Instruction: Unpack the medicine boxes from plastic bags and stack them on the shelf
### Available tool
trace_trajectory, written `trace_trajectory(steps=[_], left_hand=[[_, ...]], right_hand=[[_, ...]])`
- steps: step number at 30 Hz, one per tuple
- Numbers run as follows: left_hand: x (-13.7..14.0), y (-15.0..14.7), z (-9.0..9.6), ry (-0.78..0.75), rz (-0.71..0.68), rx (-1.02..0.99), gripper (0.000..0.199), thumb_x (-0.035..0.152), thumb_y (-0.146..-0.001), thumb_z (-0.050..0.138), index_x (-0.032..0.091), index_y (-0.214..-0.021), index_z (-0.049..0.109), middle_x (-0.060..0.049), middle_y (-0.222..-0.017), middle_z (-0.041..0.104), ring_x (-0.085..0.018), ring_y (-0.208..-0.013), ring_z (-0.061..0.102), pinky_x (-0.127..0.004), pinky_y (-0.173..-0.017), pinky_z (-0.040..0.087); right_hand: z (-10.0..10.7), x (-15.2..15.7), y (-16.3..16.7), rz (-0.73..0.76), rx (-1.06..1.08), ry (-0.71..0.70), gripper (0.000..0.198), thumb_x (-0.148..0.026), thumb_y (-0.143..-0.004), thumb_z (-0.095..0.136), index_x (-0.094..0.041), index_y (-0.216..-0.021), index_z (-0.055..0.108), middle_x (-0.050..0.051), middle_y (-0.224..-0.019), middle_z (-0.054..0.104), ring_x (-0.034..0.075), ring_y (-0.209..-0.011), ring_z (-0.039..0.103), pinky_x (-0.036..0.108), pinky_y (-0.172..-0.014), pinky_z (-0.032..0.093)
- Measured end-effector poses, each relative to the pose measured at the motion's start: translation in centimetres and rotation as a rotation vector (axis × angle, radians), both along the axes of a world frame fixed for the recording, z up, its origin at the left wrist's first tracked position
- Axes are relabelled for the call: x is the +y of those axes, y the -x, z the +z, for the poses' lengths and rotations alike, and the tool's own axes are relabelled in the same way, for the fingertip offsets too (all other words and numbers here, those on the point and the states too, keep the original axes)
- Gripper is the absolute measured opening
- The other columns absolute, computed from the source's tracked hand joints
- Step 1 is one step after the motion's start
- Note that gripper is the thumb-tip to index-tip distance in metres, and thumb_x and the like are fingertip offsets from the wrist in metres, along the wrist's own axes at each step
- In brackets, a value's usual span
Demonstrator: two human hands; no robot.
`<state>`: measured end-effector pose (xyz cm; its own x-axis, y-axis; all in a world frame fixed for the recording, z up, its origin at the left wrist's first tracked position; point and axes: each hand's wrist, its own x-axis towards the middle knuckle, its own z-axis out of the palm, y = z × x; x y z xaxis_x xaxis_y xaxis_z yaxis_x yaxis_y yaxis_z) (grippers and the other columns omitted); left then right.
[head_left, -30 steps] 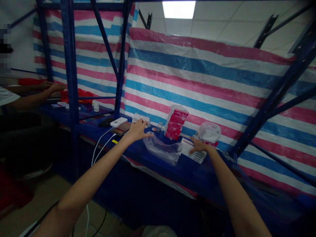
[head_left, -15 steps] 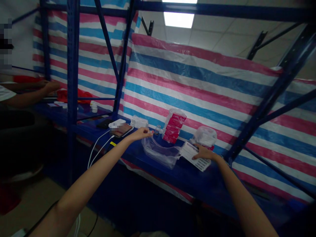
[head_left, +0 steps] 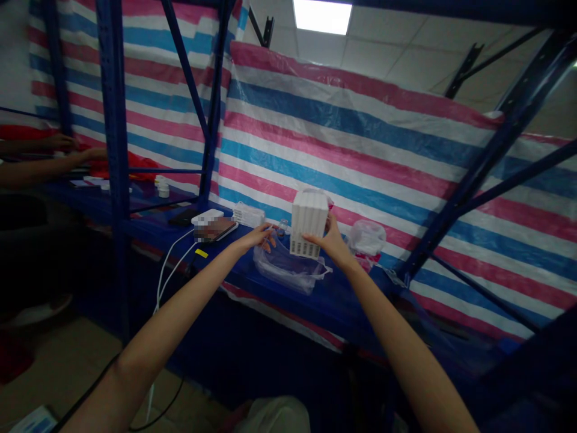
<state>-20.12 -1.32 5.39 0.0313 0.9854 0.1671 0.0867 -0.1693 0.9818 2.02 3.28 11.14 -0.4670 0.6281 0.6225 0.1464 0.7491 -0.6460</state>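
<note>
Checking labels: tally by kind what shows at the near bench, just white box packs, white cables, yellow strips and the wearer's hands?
White box packs: 2
White cables: 2
Yellow strip: 1
Wearer's left hand and right hand: 2
Total: 7

On my screen the bag (head_left: 288, 275) lies toward the front of the shelf (head_left: 246, 269), with the boxes (head_left: 308, 219) in my right hand (head_left: 332, 242) at its right end, over or behind it, can't tell. My left hand (head_left: 265, 237) is left of those, beside the jar (head_left: 283, 225). Further left: cartons (head_left: 249, 214), then the phone (head_left: 220, 230). Wrapped pack (head_left: 366, 236) sits right of the boxes, tarp (head_left: 360, 150) behind everything.
</note>
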Motion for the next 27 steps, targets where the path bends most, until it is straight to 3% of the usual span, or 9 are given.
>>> trace_trajectory(steps=[5,9,13,17,23,27], left_hand=[[0.1,0.8,-0.3,0.041,0.117,0.037,0.031,0.032,-0.086,0.043,0.012,-0.108,0.050,0.002,-0.052,0.056,-0.010,-0.037,0.052,-0.019,-0.041,0.034],[0.4,1.6,-0.3,-0.003,0.244,0.113,0.026,0.021,-0.082,0.044,0.008,-0.099,0.058,0.003,-0.044,0.053,-0.009,-0.032,0.046,-0.019,-0.039,0.032],[0.5,2.2,-0.4,0.042,0.230,0.199,0.021,0.018,-0.080,0.046,0.006,-0.086,0.062,0.004,-0.042,0.052,-0.008,-0.030,0.044,-0.020,-0.039,0.034],[0.5,2.9,-1.0,0.055,0.260,0.210,0.022,0.019,-0.082,0.041,0.007,-0.086,0.060,0.005,-0.040,0.049,-0.010,-0.031,0.048,-0.019,-0.037,0.033],[0.2,3.5,-1.5,0.084,0.120,0.446,0.013,0.015,-0.073,0.052,0.010,-0.061,0.056,0.002,-0.039,0.053,-0.012,-0.036,0.053,-0.019,-0.040,0.036],[0.8,3.0,-1.2,0.039,0.226,0.298,0.016,0.012,-0.073,0.050,0.012,-0.057,0.053,0.003,-0.037,0.049,-0.010,-0.032,0.049,-0.019,-0.038,0.033]], right_hand=[[-4.8,-0.4,3.4,0.018,-0.074,0.035,0.099,-0.040,-0.050,0.077,-0.020,-0.129,0.021,0.015,-0.129,0.040,0.025,-0.118,0.042,0.043,-0.100,0.034],[-6.8,-0.6,3.8,-0.038,-0.212,-0.098,0.099,-0.037,-0.049,0.078,-0.018,-0.130,0.024,0.014,-0.129,0.039,0.028,-0.119,0.039,0.045,-0.102,0.029],[-6.9,-0.3,3.5,-0.064,-0.343,-0.224,0.100,-0.035,-0.049,0.079,-0.014,-0.131,0.026,0.016,-0.129,0.039,0.029,-0.120,0.038,0.044,-0.101,0.029],[-6.2,0.3,3.1,-0.072,-0.490,-0.311,0.101,-0.037,-0.047,0.080,-0.013,-0.131,0.029,0.017,-0.128,0.042,0.030,-0.118,0.039,0.045,-0.099,0.030],[-6.0,1.1,2.6,-0.077,-0.495,-0.309,0.100,-0.042,-0.048,0.078,-0.017,-0.131,0.029,0.016,-0.127,0.044,0.031,-0.117,0.041,0.048,-0.097,0.031],[-6.3,0.8,2.6,-0.054,-0.457,-0.341,0.100,-0.045,-0.050,0.077,-0.016,-0.132,0.028,0.016,-0.128,0.043,0.030,-0.118,0.040,0.046,-0.098,0.031]])
